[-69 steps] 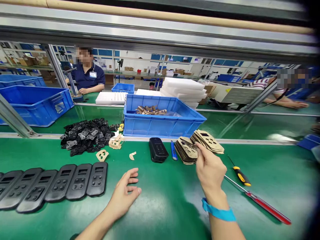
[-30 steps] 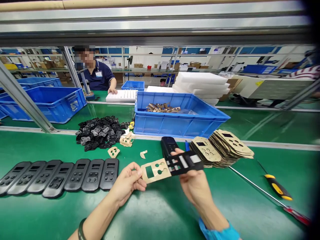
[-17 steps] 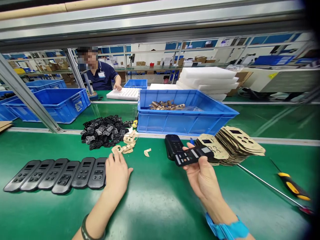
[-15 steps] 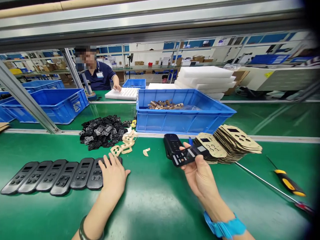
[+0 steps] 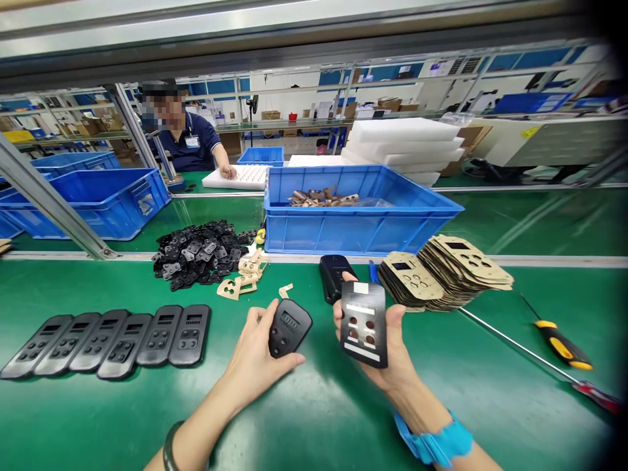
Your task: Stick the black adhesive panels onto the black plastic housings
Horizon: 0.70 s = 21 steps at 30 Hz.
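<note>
My left hand (image 5: 260, 356) is closed on a black remote-control housing (image 5: 290, 324), tilted just above the table, with a display slot and round buttons on its face. In my right hand (image 5: 392, 353) is a thin black faceplate (image 5: 364, 320) with round holes and white strips, gripped by its edges. A row of several similar black housings (image 5: 159, 337) lies at the left. Behind my right hand rest black housings (image 5: 335, 271), partly covered by the fingers. Beside them stand stacks of beige backing sheets (image 5: 415, 275) with cutouts.
A heap of small black button pads (image 5: 196, 255) and beige scraps (image 5: 245, 278) lies behind my left hand. Blue bins (image 5: 358, 226) stand farther back. A yellow-black screwdriver (image 5: 562, 343) and a long metal rod (image 5: 520, 343) are at the right. Across the bench sits a co-worker (image 5: 189, 140).
My left hand has taken a housing from the right end of the row and brought it right. My right hand has turned the faceplate upright and moved it slightly lower.
</note>
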{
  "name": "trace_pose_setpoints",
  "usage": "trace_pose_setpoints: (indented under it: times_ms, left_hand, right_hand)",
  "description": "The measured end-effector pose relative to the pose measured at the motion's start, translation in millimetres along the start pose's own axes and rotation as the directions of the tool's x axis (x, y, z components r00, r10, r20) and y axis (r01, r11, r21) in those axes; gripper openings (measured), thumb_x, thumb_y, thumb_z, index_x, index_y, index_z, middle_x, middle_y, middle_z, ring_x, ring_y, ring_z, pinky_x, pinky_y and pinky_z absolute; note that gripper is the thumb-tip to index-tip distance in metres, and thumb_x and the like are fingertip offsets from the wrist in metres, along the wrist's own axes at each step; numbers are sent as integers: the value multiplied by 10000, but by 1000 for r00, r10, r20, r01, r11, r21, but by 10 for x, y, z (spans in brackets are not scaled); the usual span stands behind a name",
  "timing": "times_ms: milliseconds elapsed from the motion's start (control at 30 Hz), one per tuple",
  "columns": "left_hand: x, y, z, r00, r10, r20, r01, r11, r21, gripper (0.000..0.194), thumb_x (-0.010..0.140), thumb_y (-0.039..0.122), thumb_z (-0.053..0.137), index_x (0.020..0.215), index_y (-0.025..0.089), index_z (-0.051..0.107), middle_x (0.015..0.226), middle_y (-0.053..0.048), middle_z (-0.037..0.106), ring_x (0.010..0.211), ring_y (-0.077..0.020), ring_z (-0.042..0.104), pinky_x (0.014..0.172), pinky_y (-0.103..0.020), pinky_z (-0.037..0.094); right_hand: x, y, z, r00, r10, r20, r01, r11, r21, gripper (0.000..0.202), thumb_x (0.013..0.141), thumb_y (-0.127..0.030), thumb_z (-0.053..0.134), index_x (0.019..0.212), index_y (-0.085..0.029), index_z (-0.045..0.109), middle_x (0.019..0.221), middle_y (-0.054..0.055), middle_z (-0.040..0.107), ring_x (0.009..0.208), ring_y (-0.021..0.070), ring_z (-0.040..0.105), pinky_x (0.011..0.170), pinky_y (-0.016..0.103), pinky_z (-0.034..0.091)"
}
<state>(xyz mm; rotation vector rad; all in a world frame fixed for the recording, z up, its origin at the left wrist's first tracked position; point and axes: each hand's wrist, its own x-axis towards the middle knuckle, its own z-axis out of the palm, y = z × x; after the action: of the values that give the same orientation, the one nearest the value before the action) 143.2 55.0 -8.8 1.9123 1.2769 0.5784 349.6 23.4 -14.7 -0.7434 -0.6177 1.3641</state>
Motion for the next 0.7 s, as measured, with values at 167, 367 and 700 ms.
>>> trace_pose_setpoints:
  times_ms: [167, 367, 700]
  left_hand:
    - [31, -10, 88, 988, -1, 156, 102, 756, -646, 676, 788, 402, 654, 1383, 176, 427, 1313, -120, 540, 1240, -259, 451, 1072, -368, 295]
    - [28, -1, 157, 941, -95, 325, 335, 388, -858, 552, 658, 261, 806, 1156, 150, 597, 1091, -106, 674, 1000, -216, 611, 888, -307, 434]
    - [22, 47, 209, 920, -149, 361, 384, 169, -908, 398, 760, 310, 733, 1098, 142, 609, 974, -71, 675, 845, -153, 621, 788, -261, 472]
  right_hand:
    - [-18, 6, 36, 995, 64, 74, -65, 998, 14, 764, 725, -795, 488, 1353, -364, 425, 763, -9, 542, 554, 118, 411, 464, 193, 385]
    - [-6, 7, 35, 990, 127, 58, -130, 990, 54, 668, 805, -728, 461, 1343, -333, 446, 729, -7, 499, 530, 119, 347, 416, 186, 330]
    - [-37, 151, 109, 992, 127, -25, -130, 966, -225, 486, 805, -397, 694, 1246, -350, 493, 714, -63, 434, 439, 40, 278, 312, 89, 278]
